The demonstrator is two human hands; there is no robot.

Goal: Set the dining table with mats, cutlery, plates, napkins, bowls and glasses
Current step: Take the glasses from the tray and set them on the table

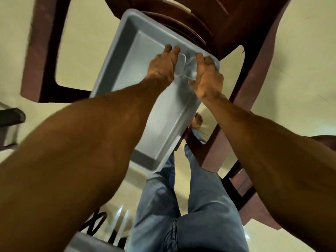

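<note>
Both hands were down in the grey tub (127, 73) on the brown chair (245, 30), at its 2 o'clock corner. Left hand (163, 68) and right hand (207, 77) each had fingers curled round a clear glass (189, 70), the two touching. Best lifted straight up, held apart to avoid clinking.

Two clear glasses (185, 67) are seen side by side in the far right corner of the grey plastic tub (127, 82). They are partly hidden, so their pose cannot be told. Both are blurred and see-through.
</note>
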